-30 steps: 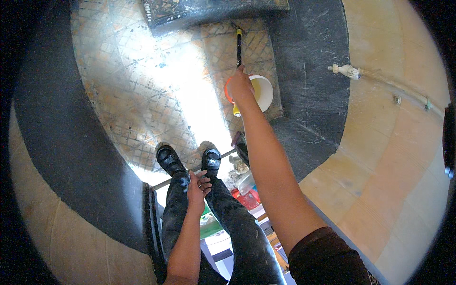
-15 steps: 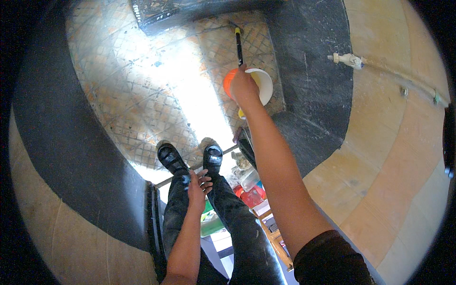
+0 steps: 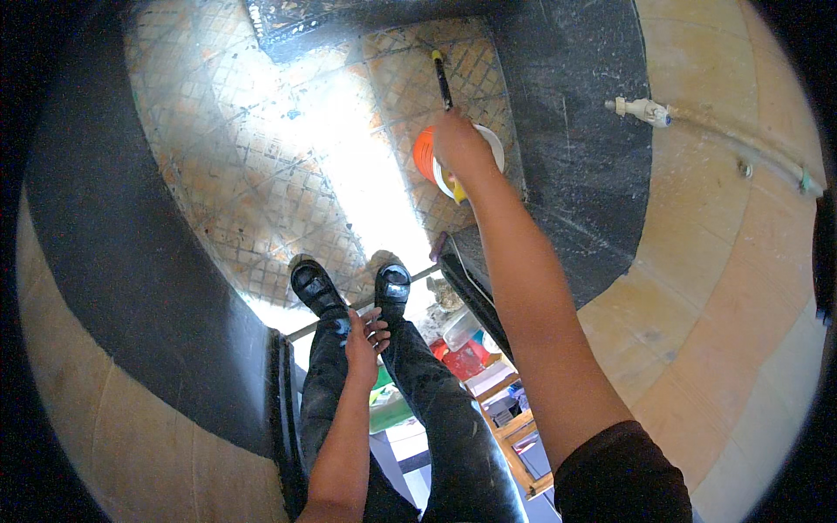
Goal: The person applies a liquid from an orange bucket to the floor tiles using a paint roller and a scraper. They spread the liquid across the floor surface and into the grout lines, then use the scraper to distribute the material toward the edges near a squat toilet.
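Observation:
My right hand (image 3: 466,144) is stretched out ahead, closed round a black stick (image 3: 444,87) with a yellow tip. More yellow shows below the hand, seemingly the stick's other end. Just beneath the hand stands an orange bucket (image 3: 423,152) with a white inside, partly hidden by my hand and wrist. I cannot tell whether the hand touches the bucket. My left hand (image 3: 364,340) hangs in front of my legs near the knees, its fingers loosely apart and holding nothing.
Patterned tiles cover the floor (image 3: 235,174), with bright light across them. A dark-painted band (image 3: 575,157) runs along the walls. At right, a white tap (image 3: 643,112) juts from its pipe. Behind my feet lie a red container (image 3: 465,357) and a wooden rack (image 3: 514,427).
My right hand has shifted slightly right and now covers more of the bucket's opening. The stick has moved with it and tilts a little more. My left hand stays where it was.

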Demonstrator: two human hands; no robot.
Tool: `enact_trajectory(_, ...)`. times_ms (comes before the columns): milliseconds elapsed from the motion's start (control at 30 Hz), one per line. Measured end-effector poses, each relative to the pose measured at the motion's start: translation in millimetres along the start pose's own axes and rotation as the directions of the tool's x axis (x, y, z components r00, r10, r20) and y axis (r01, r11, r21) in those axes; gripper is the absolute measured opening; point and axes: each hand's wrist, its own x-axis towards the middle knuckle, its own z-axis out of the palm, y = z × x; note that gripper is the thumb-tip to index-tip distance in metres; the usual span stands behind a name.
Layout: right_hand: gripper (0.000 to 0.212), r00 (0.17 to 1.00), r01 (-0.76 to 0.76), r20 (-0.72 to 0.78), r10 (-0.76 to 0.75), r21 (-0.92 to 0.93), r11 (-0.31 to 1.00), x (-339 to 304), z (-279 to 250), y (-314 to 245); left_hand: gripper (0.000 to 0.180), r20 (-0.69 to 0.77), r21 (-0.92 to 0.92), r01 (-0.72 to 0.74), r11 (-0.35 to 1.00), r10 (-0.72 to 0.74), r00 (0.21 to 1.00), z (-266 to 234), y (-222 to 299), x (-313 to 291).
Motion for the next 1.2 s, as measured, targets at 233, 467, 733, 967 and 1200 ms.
enact_trajectory(233,0.059,0.997,-0.07,0.03,0.066,0.162,0.984,14.6,-31.5,13.8,0.071,0.021,0.001,0.011,1.0,-0.011,1.0,5.1,-4.8,0.3)
enact_trajectory(467,0.059,0.956,-0.23,-0.089,0.281,0.371,0.9,-22.7,27.1,59.9,0.068,-0.014,-0.014,0.003,1.0,-0.004,1.0,5.1,-7.1,-2.4)
enact_trajectory(733,0.055,0.941,-0.317,0.026,0.336,0.408,0.856,-41.0,39.4,133.7,0.066,-0.003,0.017,-0.004,1.0,0.004,1.0,11.5,-20.2,2.0)
enact_trajectory(967,0.056,0.945,-0.162,-0.213,0.248,0.352,0.922,-32.9,79.1,197.7,0.066,0.021,0.093,0.004,0.996,-0.006,1.0,32.9,-26.3,6.1)
enact_trajectory(1200,0.061,0.958,-0.203,-0.139,0.25,0.288,0.936,-54.9,84.7,201.7,0.066,-0.026,0.12,0.018,0.993,-0.016,1.0,39.0,-31.3,5.9)
